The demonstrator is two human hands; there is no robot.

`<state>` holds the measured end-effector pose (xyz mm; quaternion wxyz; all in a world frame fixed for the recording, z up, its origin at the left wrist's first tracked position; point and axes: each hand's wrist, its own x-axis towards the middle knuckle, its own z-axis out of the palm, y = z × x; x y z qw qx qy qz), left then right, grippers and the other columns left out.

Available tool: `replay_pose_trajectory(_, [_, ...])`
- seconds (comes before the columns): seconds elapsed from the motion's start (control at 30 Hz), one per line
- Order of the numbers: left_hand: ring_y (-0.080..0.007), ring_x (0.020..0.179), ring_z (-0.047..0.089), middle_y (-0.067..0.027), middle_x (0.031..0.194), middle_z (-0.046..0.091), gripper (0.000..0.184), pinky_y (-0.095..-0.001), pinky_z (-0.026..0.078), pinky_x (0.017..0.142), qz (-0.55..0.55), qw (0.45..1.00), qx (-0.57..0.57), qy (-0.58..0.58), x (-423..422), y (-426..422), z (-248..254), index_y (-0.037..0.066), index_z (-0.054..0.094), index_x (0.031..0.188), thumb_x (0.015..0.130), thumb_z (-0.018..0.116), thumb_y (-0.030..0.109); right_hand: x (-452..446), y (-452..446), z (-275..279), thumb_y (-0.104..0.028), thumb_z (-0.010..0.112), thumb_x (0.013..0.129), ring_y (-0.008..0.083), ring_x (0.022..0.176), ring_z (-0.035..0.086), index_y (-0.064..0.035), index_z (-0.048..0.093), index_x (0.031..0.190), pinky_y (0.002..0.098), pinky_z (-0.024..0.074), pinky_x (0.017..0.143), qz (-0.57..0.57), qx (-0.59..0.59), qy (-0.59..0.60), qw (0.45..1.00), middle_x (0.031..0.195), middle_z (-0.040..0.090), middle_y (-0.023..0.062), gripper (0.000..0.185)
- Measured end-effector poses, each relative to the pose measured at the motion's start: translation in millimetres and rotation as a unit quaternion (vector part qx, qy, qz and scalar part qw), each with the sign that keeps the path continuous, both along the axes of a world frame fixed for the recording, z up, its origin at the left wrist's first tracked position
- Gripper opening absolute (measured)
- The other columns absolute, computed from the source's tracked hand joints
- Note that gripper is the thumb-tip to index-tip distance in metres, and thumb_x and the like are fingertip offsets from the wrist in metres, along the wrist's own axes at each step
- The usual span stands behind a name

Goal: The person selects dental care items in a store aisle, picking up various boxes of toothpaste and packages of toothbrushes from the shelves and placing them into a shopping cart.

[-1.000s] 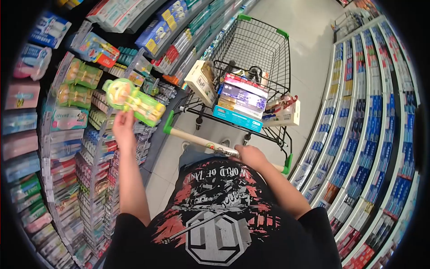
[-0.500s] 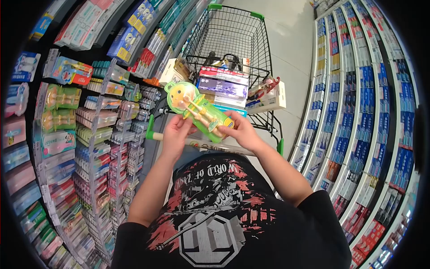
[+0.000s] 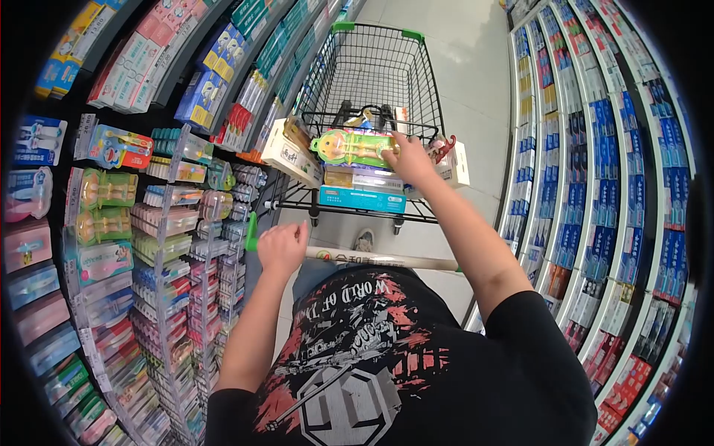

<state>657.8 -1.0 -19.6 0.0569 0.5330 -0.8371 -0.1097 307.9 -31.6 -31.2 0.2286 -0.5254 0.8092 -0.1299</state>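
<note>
A green and yellow blister pack with a round animal-face top, with slim brush-like handles showing inside, lies across the stacked boxes in the cart. My right hand grips its right end, thumb and fingers closed on it. Curled loosely into a fist, my left hand is over the left part of the cart handle; nothing shows in its fingers. Beneath the pack are a purple-and-gold box and a turquoise box. The shopping cart has black wire and green corners.
A white carton leans at the cart's left, another at its right. Racks of toothbrush packs line my left side. Long shelves of blue boxes run along my right. Pale floor tiles lie between.
The blister pack has gone from both hands, in front of me, down onto the boxes in the cart. My left hand has let go and drawn back to the handle; the right reached forward.
</note>
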Motion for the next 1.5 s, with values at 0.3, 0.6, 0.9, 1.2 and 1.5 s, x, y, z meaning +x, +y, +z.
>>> replay_pose_trajectory(0.3, [-0.032,0.068,0.069,-0.0114,0.07,0.07,0.041,-0.0443,0.052,0.067,0.002,1.0,0.001,0.005,-4,-3,2,0.01,0.069,0.067,0.097,0.06,0.036,33,11,-25,-0.04,0.07,0.093,0.0355,0.131,0.05,-0.0111,0.051,0.146,0.047,0.0443,0.106,0.192,-0.158,0.208,0.946,0.148,0.049,0.0191,0.063])
replay_pose_trajectory(0.6, [-0.0341,0.071,0.069,-0.0124,0.072,0.07,0.043,-0.0463,0.053,0.067,0.007,1.0,0.027,-0.006,-9,-9,7,0.01,0.069,0.069,0.098,0.058,0.039,32,10,-10,-0.036,0.073,0.089,0.0346,0.13,0.052,-0.0127,0.054,0.14,0.0453,0.0464,0.102,0.194,-0.132,0.189,0.953,0.141,0.053,0.017,0.059])
replay_pose_trajectory(0.9, [-0.039,0.078,0.071,-0.0172,0.081,0.073,0.05,-0.0501,0.054,0.07,0.008,0.992,0.117,-0.053,-20,-23,14,0.01,0.076,0.079,0.1,0.051,0.047,11,-12,-15,-0.023,0.073,0.086,0.0347,0.13,0.053,-0.0135,0.058,0.129,0.047,0.049,0.101,0.188,-0.052,0.13,0.972,0.131,0.058,0.0136,0.046])
replay_pose_trajectory(1.2, [-0.0392,0.089,0.073,-0.0208,0.091,0.075,0.063,-0.0492,0.057,0.08,-0.068,0.955,0.248,-0.147,-34,-51,25,0.009,0.08,0.087,0.102,0.041,0.056,11,69,33,-0.032,0.068,0.094,0.0412,0.103,0.063,-0.0035,0.064,0.121,0.0501,0.051,0.088,0.285,-0.001,0.02,0.958,0.11,0.067,0.0222,0.039])
replay_pose_trajectory(1.5, [-0.0394,0.09,0.072,-0.0193,0.09,0.075,0.064,-0.0509,0.057,0.079,-0.044,0.965,0.231,-0.115,-51,-66,13,0.007,0.08,0.086,0.1,0.042,0.056,17,140,24,-0.051,0.065,0.09,0.0398,0.077,0.071,-0.0095,0.068,0.098,0.0512,0.0578,0.073,0.241,0.149,0.049,0.958,0.082,0.073,0.017,0.042])
